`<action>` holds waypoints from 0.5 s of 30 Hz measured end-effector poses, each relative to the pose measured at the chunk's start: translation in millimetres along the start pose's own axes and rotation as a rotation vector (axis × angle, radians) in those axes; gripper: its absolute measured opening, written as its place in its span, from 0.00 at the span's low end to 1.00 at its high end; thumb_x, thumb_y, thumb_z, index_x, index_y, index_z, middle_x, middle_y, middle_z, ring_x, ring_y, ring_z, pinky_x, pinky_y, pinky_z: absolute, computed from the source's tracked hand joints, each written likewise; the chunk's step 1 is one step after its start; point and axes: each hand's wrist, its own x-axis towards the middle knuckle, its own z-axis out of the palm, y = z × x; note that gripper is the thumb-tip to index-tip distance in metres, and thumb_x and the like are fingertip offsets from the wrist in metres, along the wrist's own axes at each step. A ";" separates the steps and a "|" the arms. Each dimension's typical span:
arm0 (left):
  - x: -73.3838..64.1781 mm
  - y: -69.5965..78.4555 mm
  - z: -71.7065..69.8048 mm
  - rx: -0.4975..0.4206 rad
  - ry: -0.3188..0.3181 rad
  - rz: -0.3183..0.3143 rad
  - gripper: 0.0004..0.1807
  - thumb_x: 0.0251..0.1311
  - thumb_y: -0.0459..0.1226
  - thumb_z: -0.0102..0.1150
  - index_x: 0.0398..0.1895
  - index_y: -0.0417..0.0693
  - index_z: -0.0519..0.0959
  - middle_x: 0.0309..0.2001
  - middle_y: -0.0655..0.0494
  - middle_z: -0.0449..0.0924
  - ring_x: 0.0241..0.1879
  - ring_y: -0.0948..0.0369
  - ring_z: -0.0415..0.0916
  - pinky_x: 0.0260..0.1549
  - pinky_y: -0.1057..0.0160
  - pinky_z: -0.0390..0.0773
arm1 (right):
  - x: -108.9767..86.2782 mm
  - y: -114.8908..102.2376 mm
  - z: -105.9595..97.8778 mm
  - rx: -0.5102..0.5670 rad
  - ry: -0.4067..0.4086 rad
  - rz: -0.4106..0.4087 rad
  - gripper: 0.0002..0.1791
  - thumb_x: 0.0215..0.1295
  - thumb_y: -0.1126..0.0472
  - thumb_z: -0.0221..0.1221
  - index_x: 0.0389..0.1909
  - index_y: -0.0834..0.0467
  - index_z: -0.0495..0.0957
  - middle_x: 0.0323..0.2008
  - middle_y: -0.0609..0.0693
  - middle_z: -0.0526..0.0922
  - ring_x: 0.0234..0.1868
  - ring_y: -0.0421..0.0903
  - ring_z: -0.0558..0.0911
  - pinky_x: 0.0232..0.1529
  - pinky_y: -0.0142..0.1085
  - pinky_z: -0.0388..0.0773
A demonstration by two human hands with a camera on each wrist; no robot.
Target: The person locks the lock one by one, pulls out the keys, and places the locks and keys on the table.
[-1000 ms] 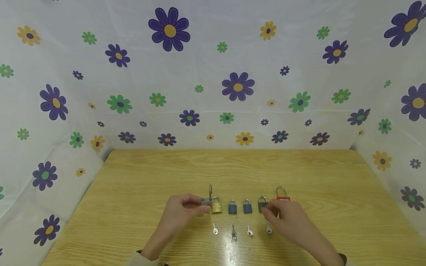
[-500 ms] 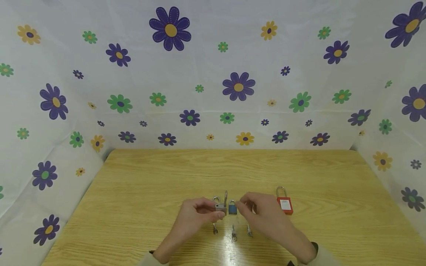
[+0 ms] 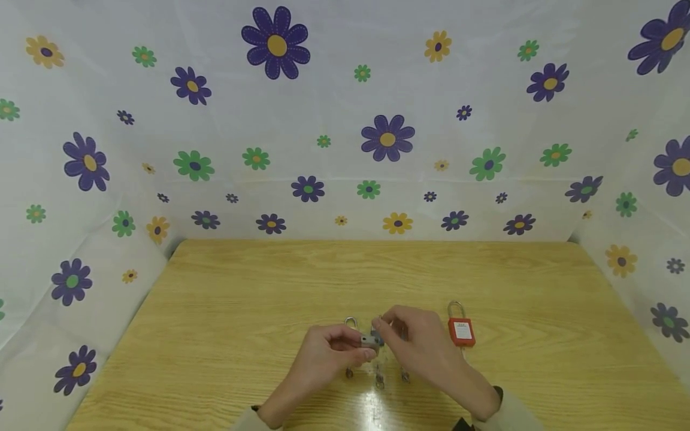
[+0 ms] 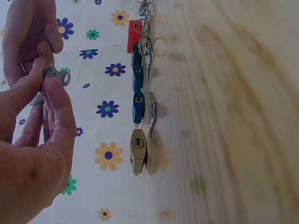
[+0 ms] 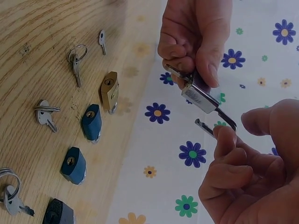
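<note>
My left hand point(image 3: 323, 357) holds a silver-grey padlock point(image 5: 198, 98) off the tabletop, its body between thumb and fingers. A key point(image 4: 65, 77) sticks out of the padlock's bottom. The shackle point(image 5: 227, 117) stands open, one end free of the body. My right hand point(image 3: 423, 342) is at that shackle, with a curled fingertip overlapping it and the thumb just beyond its bend in the right wrist view. Below in the left wrist view, a brass padlock point(image 4: 138, 148) and blue padlocks point(image 4: 138, 106) rest on the table.
A dark padlock point(image 5: 57, 212) follows the blue ones in the row, and a red padlock point(image 3: 461, 331) with a white label lies to the right. Several keys point(image 5: 46, 115), some on rings, lie in front of the row on the wooden table point(image 3: 242, 281). Flowered cloth point(image 3: 318, 108) hangs behind.
My left hand has carried the grey padlock rightward, past the brass one. My right hand has moved left from the dark padlock to the grey padlock's shackle.
</note>
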 end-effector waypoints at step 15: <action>1.0 0.7 4.0 -0.029 -0.025 0.004 0.15 0.57 0.40 0.76 0.42 0.39 0.87 0.38 0.45 0.90 0.35 0.55 0.88 0.26 0.67 0.82 | 0.8 2.9 3.8 0.019 0.076 -0.122 0.04 0.70 0.60 0.64 0.35 0.53 0.86 0.26 0.41 0.83 0.23 0.30 0.69 0.25 0.27 0.70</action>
